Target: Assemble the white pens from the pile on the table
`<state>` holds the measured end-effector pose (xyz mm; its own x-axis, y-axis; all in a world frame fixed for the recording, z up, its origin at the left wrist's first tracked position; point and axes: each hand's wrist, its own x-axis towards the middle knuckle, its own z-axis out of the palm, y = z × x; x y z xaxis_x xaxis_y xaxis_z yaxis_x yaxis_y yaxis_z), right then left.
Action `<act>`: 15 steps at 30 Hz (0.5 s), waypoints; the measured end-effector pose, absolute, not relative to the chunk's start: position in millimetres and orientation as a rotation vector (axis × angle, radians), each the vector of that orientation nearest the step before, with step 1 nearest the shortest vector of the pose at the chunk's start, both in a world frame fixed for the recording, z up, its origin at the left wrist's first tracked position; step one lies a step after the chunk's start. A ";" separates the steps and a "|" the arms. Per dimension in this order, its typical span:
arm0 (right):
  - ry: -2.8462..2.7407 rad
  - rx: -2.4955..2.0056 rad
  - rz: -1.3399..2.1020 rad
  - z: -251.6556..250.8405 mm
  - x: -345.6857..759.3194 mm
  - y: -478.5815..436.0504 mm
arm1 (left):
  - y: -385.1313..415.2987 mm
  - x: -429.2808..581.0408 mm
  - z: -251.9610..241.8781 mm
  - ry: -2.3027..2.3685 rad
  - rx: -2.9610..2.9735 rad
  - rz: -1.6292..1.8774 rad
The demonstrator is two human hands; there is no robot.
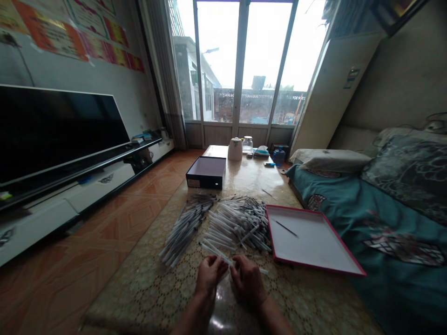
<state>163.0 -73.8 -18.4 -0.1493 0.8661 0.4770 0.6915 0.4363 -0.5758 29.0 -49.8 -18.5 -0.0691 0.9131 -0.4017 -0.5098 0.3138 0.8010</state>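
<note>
My left hand and my right hand meet low over the table, both with fingers closed on one thin white pen barrel that runs between them. Just beyond the hands lies a heap of white pen barrels. Left of it, a second pile of pens lies in a long row. A white tray with a red rim sits to the right, with a single thin dark refill lying in it.
A dark open box stands farther up the table. A white kettle, a glass jar and a tissue pack sit at the far end. A teal-covered sofa runs along the right; a television stands on the left.
</note>
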 end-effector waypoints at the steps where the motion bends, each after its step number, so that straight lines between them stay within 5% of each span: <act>1: -1.929 -1.319 0.281 -18.4 162.5 -73.9 | -49.8 31.5 -18.8 1.107 0.472 1.248; 8: -1.997 -1.353 0.227 -27.0 160.5 -70.9 | -43.8 16.3 -19.5 1.479 0.746 1.112; 12: -1.997 -1.367 0.208 -29.9 160.5 -69.7 | -43.9 -4.1 -8.6 1.870 1.383 1.251; 15: -2.001 -1.369 0.202 -29.4 160.7 -69.8 | -43.7 -10.0 2.2 1.723 2.060 1.118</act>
<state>160.7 -69.8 -29.4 -0.2024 0.8681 0.4532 0.7603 0.4310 -0.4860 -10.0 -43.7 2.2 0.0167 0.9163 0.4002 0.7389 -0.2810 0.6125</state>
